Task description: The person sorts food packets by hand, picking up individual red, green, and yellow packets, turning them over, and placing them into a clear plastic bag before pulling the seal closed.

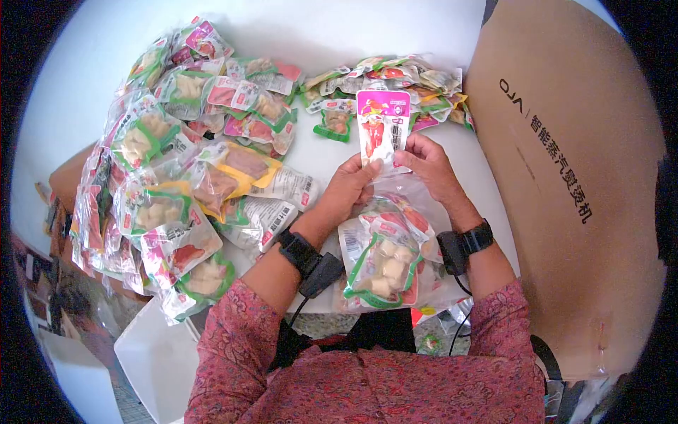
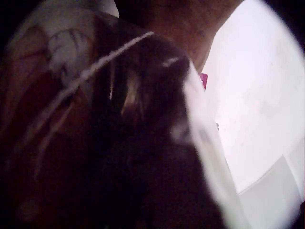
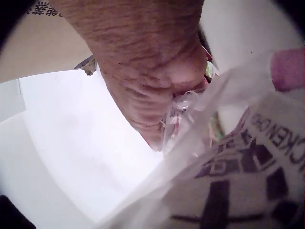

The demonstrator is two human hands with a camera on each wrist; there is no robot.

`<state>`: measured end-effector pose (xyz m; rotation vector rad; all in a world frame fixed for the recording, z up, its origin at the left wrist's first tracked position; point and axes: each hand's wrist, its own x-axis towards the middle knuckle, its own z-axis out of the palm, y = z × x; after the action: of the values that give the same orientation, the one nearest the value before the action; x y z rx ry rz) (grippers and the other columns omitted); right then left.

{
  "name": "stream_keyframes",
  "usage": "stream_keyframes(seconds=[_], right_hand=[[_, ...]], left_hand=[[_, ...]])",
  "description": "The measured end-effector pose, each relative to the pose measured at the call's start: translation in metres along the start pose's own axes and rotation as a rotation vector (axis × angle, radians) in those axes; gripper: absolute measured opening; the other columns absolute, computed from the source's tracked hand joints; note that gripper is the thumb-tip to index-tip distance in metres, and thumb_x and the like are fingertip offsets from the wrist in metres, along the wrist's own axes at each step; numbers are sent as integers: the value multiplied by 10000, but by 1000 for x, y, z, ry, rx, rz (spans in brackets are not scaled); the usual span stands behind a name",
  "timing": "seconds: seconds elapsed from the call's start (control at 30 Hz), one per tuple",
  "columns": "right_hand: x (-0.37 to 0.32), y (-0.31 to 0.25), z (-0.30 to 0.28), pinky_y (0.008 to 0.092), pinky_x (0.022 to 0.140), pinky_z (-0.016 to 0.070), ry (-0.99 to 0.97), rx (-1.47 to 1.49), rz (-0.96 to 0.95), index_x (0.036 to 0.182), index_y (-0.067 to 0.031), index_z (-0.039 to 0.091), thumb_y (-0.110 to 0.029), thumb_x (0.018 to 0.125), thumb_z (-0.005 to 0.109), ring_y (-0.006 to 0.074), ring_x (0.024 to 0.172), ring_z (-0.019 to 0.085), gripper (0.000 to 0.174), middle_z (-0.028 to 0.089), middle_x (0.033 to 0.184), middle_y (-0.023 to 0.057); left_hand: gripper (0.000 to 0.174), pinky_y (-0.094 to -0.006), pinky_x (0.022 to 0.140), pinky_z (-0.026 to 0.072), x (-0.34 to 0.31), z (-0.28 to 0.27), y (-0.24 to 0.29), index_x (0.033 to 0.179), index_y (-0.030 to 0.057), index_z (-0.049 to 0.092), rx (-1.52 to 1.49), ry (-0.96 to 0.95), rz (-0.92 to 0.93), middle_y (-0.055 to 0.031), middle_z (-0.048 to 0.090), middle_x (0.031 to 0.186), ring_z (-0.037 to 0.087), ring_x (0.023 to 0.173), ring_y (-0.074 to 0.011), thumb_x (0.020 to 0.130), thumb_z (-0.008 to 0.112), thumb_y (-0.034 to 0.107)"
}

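1. Clock positions refer to the head view, with 12 o'clock pointing away from the person.
2. Container: I see a clear plastic bag (image 1: 417, 212) lying on the white table (image 1: 318, 35) at 6 o'clock, just in front of the person's body. It holds several sealed snack packets. The uppermost is a green-edged packet (image 1: 381, 272) with pale pieces inside.
3. Held item: the pink-topped packet (image 1: 382, 124) is at the bag's mouth, on its 12 o'clock side. Its long axis runs 6 to 12 o'clock. The pink header points to 12 o'clock, the printed face is towards the camera, and the lower end is between the two hands.
4. Left hand (image 1: 347, 189): the fingers are curled and pinch the packet's lower left edge. The forearm enters from 7 o'clock and carries a black wrist unit.
5. Right hand (image 1: 429, 166): the fingers are curled and pinch the packet's lower right edge. The forearm enters from 5 o'clock. In the right wrist view, clear film (image 3: 200, 143) lies against this hand.
6. The left wrist view is dark and blurred, so I cannot read any finger detail there.
7. Surroundings: a large packet pile (image 1: 176, 162) lies at 9 to 10 o'clock, a smaller packet heap (image 1: 388, 81) at 12 o'clock, and a cardboard box (image 1: 565, 177) at 3 o'clock.
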<state>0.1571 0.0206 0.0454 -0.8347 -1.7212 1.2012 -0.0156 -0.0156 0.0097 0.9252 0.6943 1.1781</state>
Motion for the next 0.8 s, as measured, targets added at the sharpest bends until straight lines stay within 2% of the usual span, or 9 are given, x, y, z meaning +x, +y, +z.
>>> stream_keyframes(seconds=[0.17,0.27,0.37,0.43,0.53,0.77,0.8], right_hand=[[0,3,0,208,595,429,-40,-107,9,870,-24,559,-163,804,574,65,684,512,154,551,749,-8],[2,9,-2,209,583,440,-45,-50,-75,891,-22,555,-168,820,550,60,677,513,162,558,761,-13],[-2,0,-1,210,600,453,-82,-74,2,906,-46,543,-183,853,511,46,691,517,151,558,805,-19],[-3,2,0,194,569,458,-105,213,97,920,-67,539,-190,861,490,31,692,515,145,551,795,-35],[-3,2,4,175,543,452,-40,223,132,919,-83,533,-191,860,488,21,684,512,131,542,783,-48],[-3,0,2,177,545,447,-71,152,81,892,-85,529,-193,856,495,23,675,507,119,536,776,-49],[-2,4,-1,195,574,445,-80,133,69,941,-67,529,-194,847,504,40,688,511,160,544,799,-38]], left_hand=[[234,-175,371,248,0,-3,-1,980,109,523,-25,9,-42,50,476,659,335,429,-43,839,546,294],[251,-171,374,240,0,-3,-1,988,110,521,-46,-15,-36,51,487,675,321,432,-41,837,546,309],[257,-170,374,228,0,-2,1,993,115,523,-31,-18,-20,52,504,692,315,436,-38,839,540,320],[257,-170,374,220,0,-1,2,1001,118,522,-78,-21,-47,52,518,708,306,439,-34,843,532,320],[259,-167,375,221,0,0,2,1005,118,522,-79,-2,-45,54,521,709,315,445,-32,844,531,321],[249,-161,376,227,-1,-1,3,1001,120,523,-93,-15,-40,52,519,709,332,453,-29,841,537,310],[244,-162,376,227,0,-1,2,998,120,525,-93,-16,-37,52,518,708,331,452,-29,841,540,306]])
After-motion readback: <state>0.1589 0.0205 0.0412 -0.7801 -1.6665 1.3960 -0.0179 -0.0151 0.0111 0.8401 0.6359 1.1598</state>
